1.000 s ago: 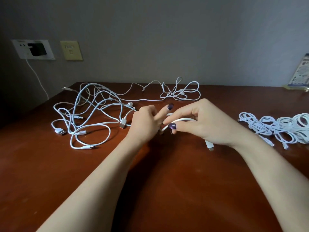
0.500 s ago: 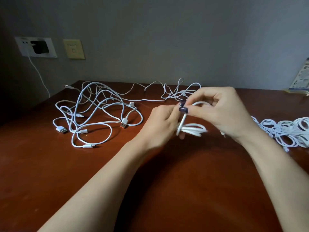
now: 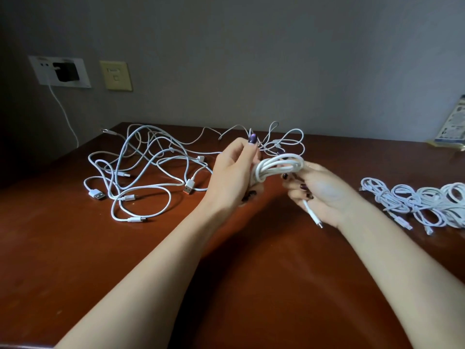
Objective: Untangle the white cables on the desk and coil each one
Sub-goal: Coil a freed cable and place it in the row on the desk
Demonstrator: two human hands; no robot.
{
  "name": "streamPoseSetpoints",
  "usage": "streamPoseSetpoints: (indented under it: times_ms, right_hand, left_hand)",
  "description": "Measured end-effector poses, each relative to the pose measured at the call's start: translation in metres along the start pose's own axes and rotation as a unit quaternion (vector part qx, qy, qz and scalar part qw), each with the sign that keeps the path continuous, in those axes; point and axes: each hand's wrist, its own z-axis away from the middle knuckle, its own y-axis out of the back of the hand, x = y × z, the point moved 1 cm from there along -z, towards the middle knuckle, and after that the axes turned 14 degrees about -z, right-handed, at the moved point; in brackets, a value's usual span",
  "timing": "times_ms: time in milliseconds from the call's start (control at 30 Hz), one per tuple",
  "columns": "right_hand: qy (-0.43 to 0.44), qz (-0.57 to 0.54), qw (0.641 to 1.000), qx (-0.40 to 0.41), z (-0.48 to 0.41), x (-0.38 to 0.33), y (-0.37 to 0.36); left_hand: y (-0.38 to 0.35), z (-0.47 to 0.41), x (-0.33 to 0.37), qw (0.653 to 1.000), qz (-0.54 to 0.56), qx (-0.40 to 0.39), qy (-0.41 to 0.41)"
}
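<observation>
Above the middle of the desk (image 3: 226,285), a coiled cable (image 3: 278,168) is held clear of the wood between both hands, its several white loops bunched into a flat oval lying roughly sideways. At its 9 o'clock end the left hand (image 3: 234,177) grips it, back of the hand toward the camera, fingers curled under and round the loops, the thumb standing up with its dark nail at the top. At the 3 o'clock end the right hand (image 3: 324,195) lies palm up, its fingers curled in and closed on the loops; the cable's loose tail runs across that palm and ends in a plug (image 3: 314,217) pointing toward 5 o'clock by the wrist. Both forearms reach in from the near edge, bare. Out at 9 o'clock from the coil a tangle of cables (image 3: 151,172) sprawls on the desk, with a smaller knot of loops (image 3: 284,142) just behind the hands at 12 o'clock. Well apart at 3 o'clock lies a row of finished coils (image 3: 422,205). On the wall at 10 o'clock sit a white socket plate with a black charger (image 3: 65,71) and a beige plate (image 3: 115,75).
</observation>
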Motion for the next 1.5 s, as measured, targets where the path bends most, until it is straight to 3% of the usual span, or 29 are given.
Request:
streamPoseSetpoints:
  times_ms: [167,333,467,567,667,800,833,933,1033,1133,1233,1400,1500]
  right_hand:
    - [0.000,-0.009,0.999,-0.033,0.001,0.007,-0.008]
    - [0.026,0.072,0.997,-0.028,-0.001,0.022,-0.014]
    - [0.065,0.136,0.988,-0.022,0.002,0.025,-0.014]
    - [0.132,0.248,0.960,-0.009,0.008,0.027,-0.018]
    - [0.219,0.392,0.894,0.004,0.011,0.031,-0.018]
    - [0.188,0.496,0.847,-0.042,0.013,0.037,-0.017]
    - [0.182,0.537,0.821,-0.060,0.014,0.038,-0.017]
    - [0.218,0.710,0.667,-0.063,0.020,0.038,-0.021]
    - [0.352,0.759,0.544,-0.074,0.026,0.033,-0.028]
    - [0.451,0.733,0.498,-0.106,0.024,0.031,-0.026]
    - [0.480,0.691,0.521,-0.144,0.025,0.025,-0.026]
    - [0.440,0.546,0.700,-0.137,0.021,0.006,-0.020]
    - [0.426,0.466,0.771,-0.086,0.019,-0.010,-0.012]
  left_hand:
    - [0.005,-0.004,-0.003,0.998,0.029,0.030,0.048]
    - [0.003,-0.004,-0.003,0.994,0.086,0.012,0.071]
    - [0.007,-0.008,-0.006,0.988,0.100,0.059,0.105]
    - [0.010,-0.010,-0.007,0.982,0.103,0.091,0.128]
    - [0.013,-0.009,-0.010,0.989,0.003,0.115,0.093]
    - [0.015,-0.011,-0.018,0.980,-0.135,0.141,0.037]
    - [0.016,-0.012,-0.021,0.976,-0.162,0.144,0.028]
    - [0.022,-0.014,-0.024,0.955,-0.254,0.155,0.005]
    - [0.028,-0.019,-0.028,0.937,-0.301,0.180,0.003]
    - [0.032,-0.023,-0.034,0.910,-0.373,0.180,-0.009]
    - [0.028,-0.021,-0.039,0.895,-0.423,0.134,-0.049]
    - [0.020,-0.014,-0.033,0.877,-0.467,0.006,-0.115]
    - [0.012,-0.010,-0.028,0.894,-0.422,-0.040,-0.149]
